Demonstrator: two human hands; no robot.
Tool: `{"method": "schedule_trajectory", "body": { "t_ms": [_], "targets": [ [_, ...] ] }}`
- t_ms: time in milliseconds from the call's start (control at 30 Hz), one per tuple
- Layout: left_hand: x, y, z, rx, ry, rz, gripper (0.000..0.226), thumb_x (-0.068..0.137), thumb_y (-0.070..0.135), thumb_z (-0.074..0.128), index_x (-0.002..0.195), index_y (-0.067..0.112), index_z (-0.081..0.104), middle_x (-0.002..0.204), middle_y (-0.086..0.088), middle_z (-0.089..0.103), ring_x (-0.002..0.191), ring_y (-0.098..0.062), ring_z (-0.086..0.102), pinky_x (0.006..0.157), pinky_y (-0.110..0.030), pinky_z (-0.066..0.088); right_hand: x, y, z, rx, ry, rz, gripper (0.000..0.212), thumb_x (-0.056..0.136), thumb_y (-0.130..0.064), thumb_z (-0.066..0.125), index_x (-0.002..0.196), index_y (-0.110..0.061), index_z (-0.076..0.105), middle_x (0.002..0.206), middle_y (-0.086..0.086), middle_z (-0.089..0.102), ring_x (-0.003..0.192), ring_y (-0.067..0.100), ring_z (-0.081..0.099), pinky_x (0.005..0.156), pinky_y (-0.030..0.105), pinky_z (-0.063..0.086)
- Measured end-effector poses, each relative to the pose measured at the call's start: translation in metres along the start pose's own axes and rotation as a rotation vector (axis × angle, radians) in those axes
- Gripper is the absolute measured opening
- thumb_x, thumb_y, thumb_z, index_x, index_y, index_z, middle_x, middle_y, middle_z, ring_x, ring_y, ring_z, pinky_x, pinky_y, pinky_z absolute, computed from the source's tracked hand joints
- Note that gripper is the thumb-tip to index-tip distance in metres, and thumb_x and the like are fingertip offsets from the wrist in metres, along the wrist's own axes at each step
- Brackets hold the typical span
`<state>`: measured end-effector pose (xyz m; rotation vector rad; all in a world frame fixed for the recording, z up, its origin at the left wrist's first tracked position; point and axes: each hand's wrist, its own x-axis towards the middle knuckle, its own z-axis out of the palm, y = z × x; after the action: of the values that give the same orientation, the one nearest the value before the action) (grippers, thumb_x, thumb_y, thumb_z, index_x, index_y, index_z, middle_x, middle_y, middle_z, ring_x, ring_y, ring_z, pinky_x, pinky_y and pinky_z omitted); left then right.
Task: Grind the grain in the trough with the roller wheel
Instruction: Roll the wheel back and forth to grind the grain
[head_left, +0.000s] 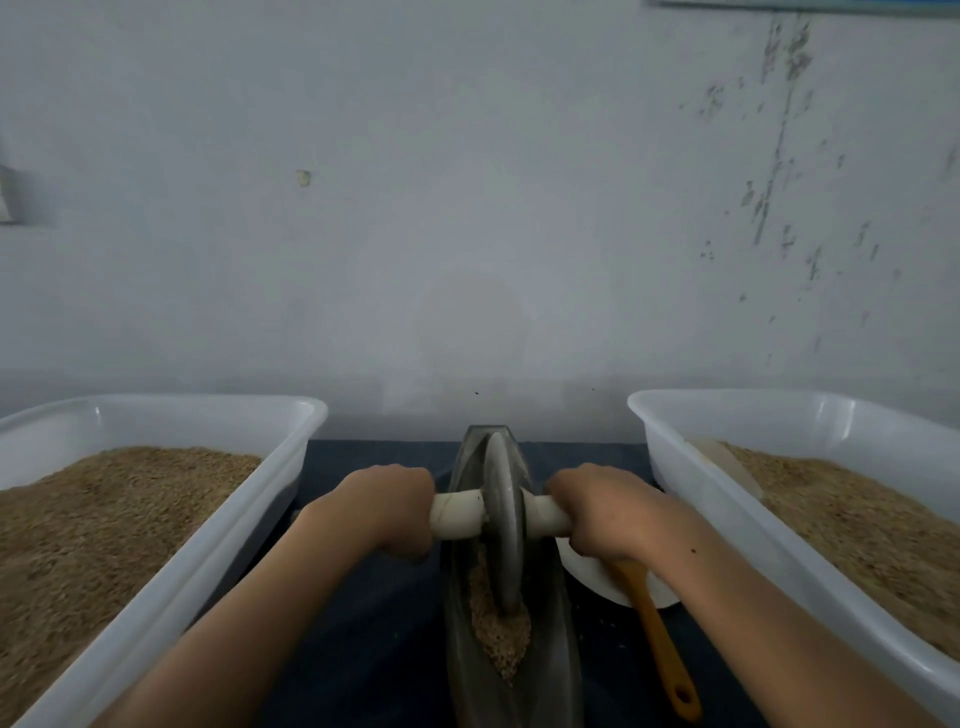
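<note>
A narrow boat-shaped metal trough (563, 670) runs away from me on the dark table, with brown grain (501, 636) lying in its near end. A grey roller wheel (503, 514) stands upright in the trough, its lower edge in the grain. A white axle handle (457, 514) passes through the wheel. My left hand (387, 506) grips the handle's left end and my right hand (602, 512) grips its right end. Both fists are closed around it.
Two large white plastic tubs of brown grain flank the trough, the left tub (249, 525) and the right tub (727, 509). A white dish (597, 579) with an orange-handled tool (660, 644) lies right of the trough. A pale wall (467, 208) stands just behind the table.
</note>
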<state>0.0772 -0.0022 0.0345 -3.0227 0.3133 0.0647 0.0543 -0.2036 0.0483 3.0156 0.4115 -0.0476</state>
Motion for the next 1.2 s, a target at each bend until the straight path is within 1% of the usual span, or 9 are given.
{"method": "schedule_trajectory", "body": {
  "t_ms": [200, 300, 400, 500, 600, 667, 833, 1000, 1200],
  "targets": [
    [0.008, 0.003, 0.012, 0.051, 0.376, -0.047, 0.026, 0.083, 0.032, 0.059, 0.108, 0.025, 0.055, 0.1, 0.003, 0.061, 0.089, -0.016, 0.058, 0.069, -0.027, 0.036, 0.016, -0.002, 0.019, -0.084, 0.287, 0.056, 0.024, 0.09, -0.012, 0.053, 0.113, -0.015, 0.045, 0.113, 0.005, 0.06, 0.102, 0.027, 0.056, 0.077, 0.033, 0.03],
    [0.007, 0.001, 0.014, 0.009, 0.42, -0.015, 0.023, 0.083, 0.032, 0.059, 0.105, 0.026, 0.054, 0.099, 0.004, 0.062, 0.091, -0.016, 0.058, 0.07, -0.027, 0.036, 0.015, -0.003, 0.018, -0.096, 0.292, 0.067, 0.026, 0.09, -0.012, 0.055, 0.114, -0.015, 0.045, 0.113, 0.006, 0.06, 0.102, 0.027, 0.056, 0.077, 0.033, 0.031],
    [0.007, -0.002, 0.009, 0.044, 0.297, 0.024, 0.029, 0.082, 0.031, 0.061, 0.109, 0.023, 0.056, 0.104, 0.002, 0.063, 0.094, -0.017, 0.06, 0.073, -0.028, 0.04, 0.009, -0.003, 0.009, -0.075, 0.16, 0.041, 0.033, 0.088, -0.01, 0.057, 0.119, -0.013, 0.049, 0.114, 0.008, 0.059, 0.103, 0.026, 0.057, 0.075, 0.03, 0.034],
    [0.001, -0.004, -0.002, -0.019, 0.011, 0.052, 0.04, 0.077, 0.031, 0.07, 0.112, 0.018, 0.057, 0.102, -0.001, 0.064, 0.091, -0.017, 0.06, 0.073, -0.027, 0.043, -0.001, -0.002, -0.002, -0.052, 0.014, 0.0, 0.032, 0.087, -0.009, 0.057, 0.119, -0.01, 0.055, 0.107, 0.008, 0.061, 0.091, 0.023, 0.059, 0.067, 0.027, 0.038],
    [-0.002, -0.006, -0.006, -0.156, -0.207, 0.103, 0.022, 0.076, 0.023, 0.071, 0.093, 0.016, 0.059, 0.076, 0.003, 0.06, 0.066, -0.01, 0.057, 0.06, -0.02, 0.042, -0.007, -0.001, -0.008, -0.01, -0.101, -0.013, 0.029, 0.085, -0.01, 0.06, 0.114, -0.01, 0.056, 0.08, 0.001, 0.053, 0.063, 0.014, 0.051, 0.05, 0.021, 0.035],
    [-0.002, -0.006, -0.006, -0.165, -0.213, 0.098, 0.017, 0.076, 0.021, 0.071, 0.082, 0.018, 0.056, 0.068, 0.005, 0.057, 0.06, -0.008, 0.055, 0.056, -0.019, 0.041, -0.007, -0.001, -0.007, -0.013, -0.113, -0.005, 0.028, 0.085, -0.01, 0.061, 0.112, -0.011, 0.056, 0.075, 0.0, 0.049, 0.059, 0.012, 0.048, 0.048, 0.021, 0.035],
    [0.005, -0.002, 0.004, 0.055, 0.188, -0.013, 0.034, 0.079, 0.031, 0.065, 0.109, 0.021, 0.055, 0.102, 0.0, 0.063, 0.089, -0.019, 0.059, 0.069, -0.029, 0.039, 0.009, -0.002, 0.006, -0.053, 0.072, 0.058, 0.031, 0.087, -0.008, 0.056, 0.117, -0.013, 0.054, 0.111, 0.008, 0.061, 0.097, 0.025, 0.059, 0.071, 0.031, 0.038],
    [0.009, -0.002, 0.015, 0.035, 0.466, 0.013, 0.021, 0.083, 0.029, 0.058, 0.102, 0.026, 0.053, 0.098, 0.003, 0.063, 0.09, -0.018, 0.059, 0.068, -0.028, 0.035, 0.013, -0.002, 0.015, -0.076, 0.251, 0.076, 0.023, 0.088, -0.01, 0.054, 0.109, -0.015, 0.046, 0.107, 0.005, 0.061, 0.095, 0.025, 0.057, 0.075, 0.031, 0.034],
    [0.002, -0.005, -0.002, -0.033, -0.002, 0.044, 0.04, 0.076, 0.029, 0.07, 0.112, 0.016, 0.058, 0.105, -0.003, 0.065, 0.094, -0.02, 0.061, 0.072, -0.027, 0.043, 0.001, 0.001, -0.002, -0.043, -0.018, 0.001, 0.029, 0.085, -0.01, 0.059, 0.114, -0.012, 0.055, 0.095, 0.005, 0.057, 0.08, 0.02, 0.054, 0.057, 0.024, 0.034]
  ]
}}
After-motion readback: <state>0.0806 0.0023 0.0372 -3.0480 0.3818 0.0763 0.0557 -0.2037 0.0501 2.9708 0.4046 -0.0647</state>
